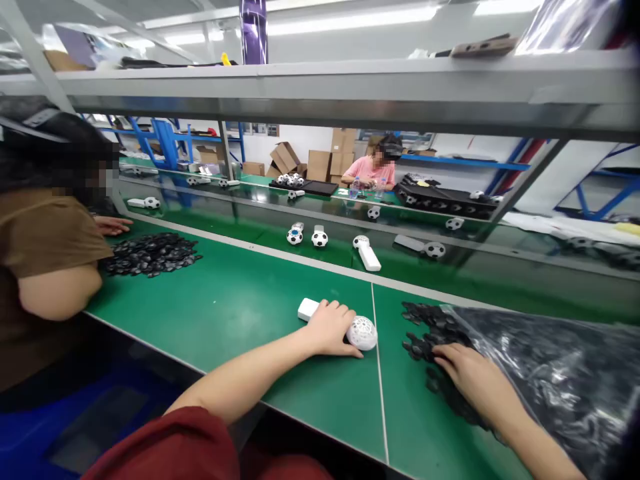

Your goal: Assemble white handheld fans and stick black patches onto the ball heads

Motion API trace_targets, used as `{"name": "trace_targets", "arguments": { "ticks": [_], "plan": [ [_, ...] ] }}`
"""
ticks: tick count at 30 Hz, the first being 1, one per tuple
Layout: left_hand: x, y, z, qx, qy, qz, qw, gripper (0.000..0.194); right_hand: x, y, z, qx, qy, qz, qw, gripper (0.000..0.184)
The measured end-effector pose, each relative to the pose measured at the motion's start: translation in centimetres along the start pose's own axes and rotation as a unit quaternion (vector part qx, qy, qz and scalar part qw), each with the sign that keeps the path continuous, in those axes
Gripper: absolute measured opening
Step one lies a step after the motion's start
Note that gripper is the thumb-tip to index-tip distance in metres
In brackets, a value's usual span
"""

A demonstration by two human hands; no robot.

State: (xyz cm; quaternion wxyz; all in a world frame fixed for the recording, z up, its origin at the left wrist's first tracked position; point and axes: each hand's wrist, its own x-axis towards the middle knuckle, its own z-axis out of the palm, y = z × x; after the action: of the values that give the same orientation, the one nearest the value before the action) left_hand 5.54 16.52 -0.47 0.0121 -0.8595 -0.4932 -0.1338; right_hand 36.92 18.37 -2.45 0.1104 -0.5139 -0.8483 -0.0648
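My left hand [330,328] is wrapped over a white handheld fan [363,333] lying on the green table. Its round, vented head shows to the right of my thumb, and the end of its white handle sticks out at the left; my fingers cover the middle. To the right, my right hand [473,379] reaches into loose black plastic pieces [425,315], fingertips pinched together on one of them. The exact shape of that piece is partly hidden. These pieces spill from a clear plastic bag [555,373] holding more of them, next to my right forearm.
Fans with soccer-ball heads [320,237] stand or lie on the conveyor [240,217] beyond the table's metal edge. A co-worker [55,233] sits at left by a black heap [153,255]. Another person [373,170] works opposite. A shelf [320,83] spans overhead.
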Motion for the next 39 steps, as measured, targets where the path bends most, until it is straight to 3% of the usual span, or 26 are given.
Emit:
{"name": "trace_targets", "arguments": {
  "ticks": [6,12,17,21,25,32,39],
  "plan": [
    [-1.4,0.3,0.4,0.006,0.051,-0.001,0.999,0.079,-0.1,-2.2,-0.9,0.092,0.024,0.021,0.995,0.031],
    [-1.3,0.1,0.7,0.012,0.066,0.002,0.998,0.080,2.4,-5.9,-1.6,0.314,0.077,0.061,0.944,0.026],
    [-1.5,0.2,0.7,0.021,0.069,-0.026,0.997,0.078,5.5,-8.3,0.0,0.386,0.083,0.064,0.917,0.023],
    [-1.6,0.2,0.6,0.009,0.065,-0.034,0.997,0.075,6.4,-9.2,1.6,0.459,0.086,0.071,0.881,0.026],
    [-1.6,0.1,0.4,-0.005,0.062,-0.028,0.998,0.072,5.8,-9.5,1.7,0.488,0.091,0.073,0.865,0.032],
    [-1.8,0.7,0.1,0.006,0.040,-0.049,0.998,0.071,4.5,-9.6,0.1,0.459,0.132,0.065,0.876,0.026],
    [-1.7,0.9,-0.5,0.012,0.026,-0.065,0.998,0.069,4.2,-9.8,0.0,0.502,0.089,0.072,0.857,0.023]
  ]
}}
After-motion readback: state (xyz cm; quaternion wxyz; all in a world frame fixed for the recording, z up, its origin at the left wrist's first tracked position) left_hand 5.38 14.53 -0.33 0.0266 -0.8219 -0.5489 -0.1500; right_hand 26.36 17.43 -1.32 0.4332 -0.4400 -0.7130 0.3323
